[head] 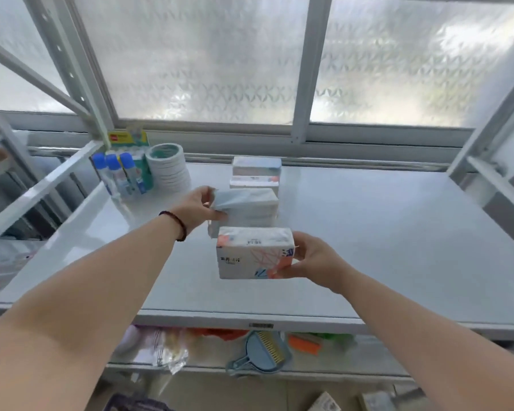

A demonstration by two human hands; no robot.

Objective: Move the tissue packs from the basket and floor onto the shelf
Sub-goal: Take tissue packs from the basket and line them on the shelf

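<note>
White metal shelf already carries a row of tissue packs. The left hand pinches the near-left corner of the front pack in that row. The right hand grips another pack by its right end, held in the air just in front of the row. This one-end grip is weak; the soft pack may tilt and slip down. Setting it down carelessly could also push the row backwards.

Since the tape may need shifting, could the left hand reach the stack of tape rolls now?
Probably not at once: the left hand is gripping a tissue pack. The stack of tape rolls sits close behind, unobstructed.
</note>
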